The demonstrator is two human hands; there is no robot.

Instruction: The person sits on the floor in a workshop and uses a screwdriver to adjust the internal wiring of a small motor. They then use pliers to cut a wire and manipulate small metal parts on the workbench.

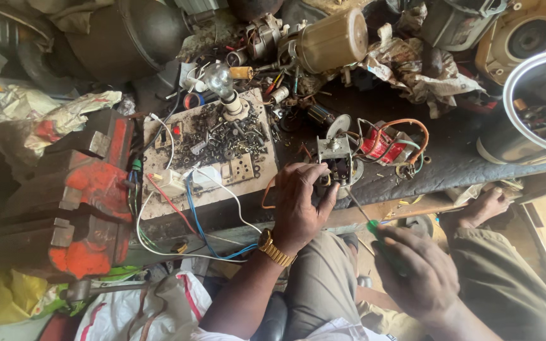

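My left hand (pixel 298 205), with a gold watch on the wrist, grips a small grey metal motor assembly (pixel 336 156) at the near edge of the dark workbench (pixel 456 158). My right hand (pixel 415 271) holds a green-handled screwdriver (pixel 374 230); its thin shaft points up toward the underside of the motor. Red, orange and white wires run from the motor to a red coil part (pixel 383 146) just to its right.
A board (pixel 159 202) strewn with screws carries a light bulb (pixel 221 81), switches and red, blue and white wires. A red bench vise (pixel 83 202) stands at left. A steel pot (pixel 538 107) sits at right, and motors and jars lie behind. Another person's hand (pixel 485 205) rests on the bench edge.
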